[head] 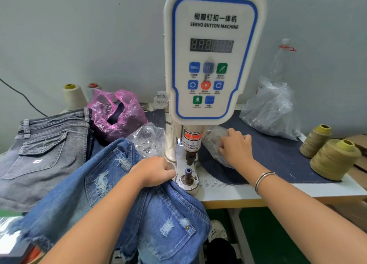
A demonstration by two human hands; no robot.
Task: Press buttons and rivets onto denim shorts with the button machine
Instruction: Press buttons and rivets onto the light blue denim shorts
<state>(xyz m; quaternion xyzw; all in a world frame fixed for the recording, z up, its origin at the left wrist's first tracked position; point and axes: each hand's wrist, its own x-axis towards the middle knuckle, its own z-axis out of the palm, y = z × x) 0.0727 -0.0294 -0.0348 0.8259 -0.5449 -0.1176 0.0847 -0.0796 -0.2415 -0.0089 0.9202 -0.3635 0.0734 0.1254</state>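
Observation:
The white servo button machine [213,51] stands at the table's middle, its press head above a small purple-tipped lower die [188,172]. Blue distressed denim shorts [111,196] hang over the table's front edge, left of the die. My left hand [154,171] grips the shorts' fabric right beside the die base. My right hand [236,147] reaches into a small clear plastic bag [213,142] just right of the press head, fingers curled down inside it; what they touch is hidden.
Grey denim shorts [39,150] lie at left, with a pink plastic bag [117,115] and a clear bag of metal parts [148,142] behind the blue pair. A larger clear bag [270,113], olive thread cones [333,158] and a dark blue mat [278,156] fill the right.

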